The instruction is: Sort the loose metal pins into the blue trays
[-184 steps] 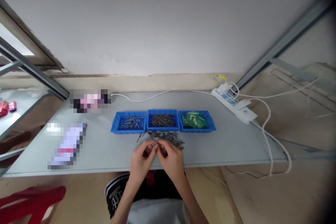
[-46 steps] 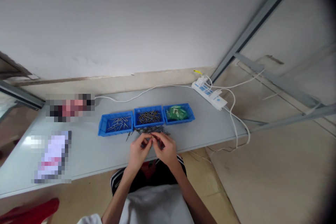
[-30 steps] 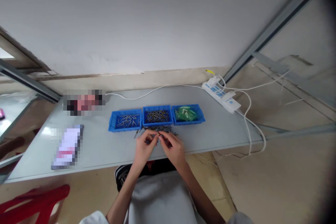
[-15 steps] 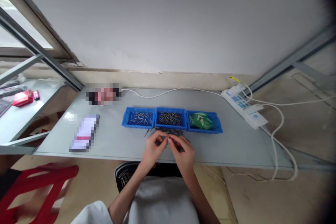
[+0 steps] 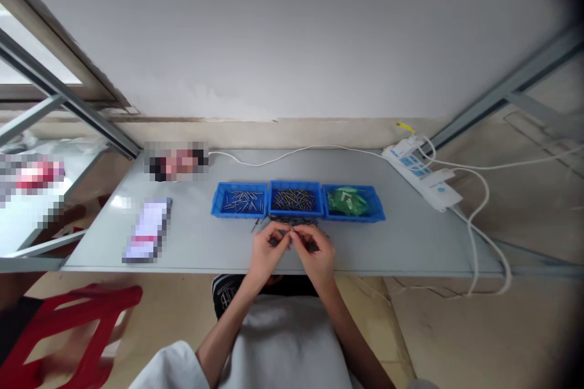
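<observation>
My left hand (image 5: 268,249) and my right hand (image 5: 316,250) meet fingertip to fingertip over the front of the table. Both are closed in a pinch on something small that I cannot make out. Just behind them lies a loose pile of dark metal pieces (image 5: 298,220), partly hidden by my fingers. Three blue trays stand side by side beyond: the left tray (image 5: 239,215) has silvery pins, the middle tray (image 5: 295,214) holds darker, brownish pins, and the right tray (image 5: 358,216) contains a green bag (image 5: 349,202) with pale pieces.
A blurred phone-like object (image 5: 146,231) lies on the grey table (image 5: 196,249) at left, a pixelated item (image 5: 179,164) behind it. A white power strip (image 5: 422,176) with cables is at right. Below left stands a red stool (image 5: 98,310).
The view has shifted slightly, so table and trays appear a little higher. My hands are still pinched together in nearly the same place before the trays.
</observation>
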The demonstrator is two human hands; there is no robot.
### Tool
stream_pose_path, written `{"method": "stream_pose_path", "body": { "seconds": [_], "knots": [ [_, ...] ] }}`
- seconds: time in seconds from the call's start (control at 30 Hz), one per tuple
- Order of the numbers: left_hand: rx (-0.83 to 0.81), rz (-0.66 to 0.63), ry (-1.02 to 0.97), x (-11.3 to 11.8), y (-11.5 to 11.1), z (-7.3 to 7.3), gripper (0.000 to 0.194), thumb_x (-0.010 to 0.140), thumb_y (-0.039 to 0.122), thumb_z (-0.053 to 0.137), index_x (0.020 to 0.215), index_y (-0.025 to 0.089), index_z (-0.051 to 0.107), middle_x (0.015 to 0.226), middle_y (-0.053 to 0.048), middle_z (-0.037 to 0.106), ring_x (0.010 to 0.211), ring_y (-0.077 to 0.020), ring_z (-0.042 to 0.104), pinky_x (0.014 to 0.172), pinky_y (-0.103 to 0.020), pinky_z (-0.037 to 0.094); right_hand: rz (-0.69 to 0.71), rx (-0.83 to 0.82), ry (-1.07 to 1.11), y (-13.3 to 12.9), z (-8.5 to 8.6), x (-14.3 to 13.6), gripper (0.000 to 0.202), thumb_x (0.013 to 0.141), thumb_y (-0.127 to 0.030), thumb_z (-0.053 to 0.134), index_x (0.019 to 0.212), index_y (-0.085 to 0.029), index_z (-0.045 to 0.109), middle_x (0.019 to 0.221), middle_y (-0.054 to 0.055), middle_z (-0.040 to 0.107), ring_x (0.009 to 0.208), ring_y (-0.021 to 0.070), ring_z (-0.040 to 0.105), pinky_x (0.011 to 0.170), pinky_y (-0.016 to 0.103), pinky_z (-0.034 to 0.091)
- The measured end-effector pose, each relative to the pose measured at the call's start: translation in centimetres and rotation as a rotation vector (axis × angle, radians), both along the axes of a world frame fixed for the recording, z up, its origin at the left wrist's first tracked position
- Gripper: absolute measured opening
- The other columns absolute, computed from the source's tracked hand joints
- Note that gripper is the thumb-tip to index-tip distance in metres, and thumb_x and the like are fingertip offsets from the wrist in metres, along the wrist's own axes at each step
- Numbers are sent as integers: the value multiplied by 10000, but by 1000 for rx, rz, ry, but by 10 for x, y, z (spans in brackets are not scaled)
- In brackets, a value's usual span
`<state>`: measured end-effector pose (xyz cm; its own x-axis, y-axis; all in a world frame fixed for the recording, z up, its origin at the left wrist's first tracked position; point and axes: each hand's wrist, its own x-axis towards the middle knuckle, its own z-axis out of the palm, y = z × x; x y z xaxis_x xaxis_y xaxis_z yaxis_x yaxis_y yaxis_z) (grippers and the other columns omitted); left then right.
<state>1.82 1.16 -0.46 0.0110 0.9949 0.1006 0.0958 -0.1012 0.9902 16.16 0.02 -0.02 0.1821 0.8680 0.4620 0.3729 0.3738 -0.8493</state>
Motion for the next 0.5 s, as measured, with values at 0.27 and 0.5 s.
{"method": "stream_pose_path", "body": {
  "seconds": [0.27, 0.5],
  "knots": [
    [52, 11, 17, 0, -1, 6, 121, 914, 321, 758, 911, 204, 791, 612, 13, 706, 537, -157, 676, 557, -239, 527, -24, -22, 10, -6, -1, -4, 86, 981, -306, 719, 955, -232, 753, 758, 3, 767, 588, 143, 685, 574, 251, 582],
    [170, 222, 111, -3, -15, 10, 206, 1003, 396, 699, 1027, 204, 770, 843, -43, 824, 526, -122, 632, 602, -248, 553, -136, 20, 7, 22, 31, 3, 121, 1013, -329, 700, 1008, -221, 754, 738, -5, 734, 562, 130, 624, 564, 248, 535]
  ]
}}
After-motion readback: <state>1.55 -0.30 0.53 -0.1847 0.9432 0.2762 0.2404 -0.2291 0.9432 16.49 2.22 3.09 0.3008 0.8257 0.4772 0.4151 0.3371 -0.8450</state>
